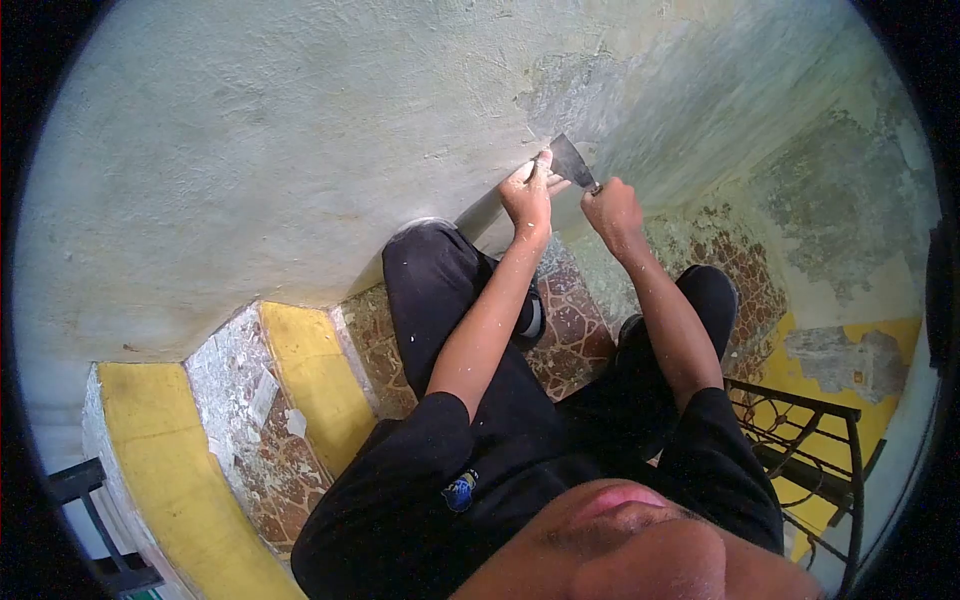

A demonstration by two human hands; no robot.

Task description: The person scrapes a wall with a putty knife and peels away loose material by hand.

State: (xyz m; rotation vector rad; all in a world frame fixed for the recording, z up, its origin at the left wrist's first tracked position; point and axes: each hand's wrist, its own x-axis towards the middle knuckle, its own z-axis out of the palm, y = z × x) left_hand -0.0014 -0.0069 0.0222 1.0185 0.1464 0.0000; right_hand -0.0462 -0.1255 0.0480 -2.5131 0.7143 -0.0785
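My right hand (pixel 613 212) is closed around the handle of a scraper (pixel 572 162). The scraper's wide metal blade points up and left, close against the pale wall (pixel 300 130). Beside the blade is my left hand (pixel 527 200), its thumb raised and its fingers stretched toward the blade's lower edge. Whether those fingers touch the blade or the wall cannot be made out. Just above the blade lies a rough grey patch (pixel 570 90) where the wall's coating is gone. Pale specks dot both forearms.
Yellow-edged steps (pixel 310 345) descend at the left, with pale flakes (pixel 263 396) on the patterned brown tread. A black metal railing (pixel 800 405) stands at lower right. Another worn patch (pixel 840 200) marks the right wall. My bent knees are close to the wall.
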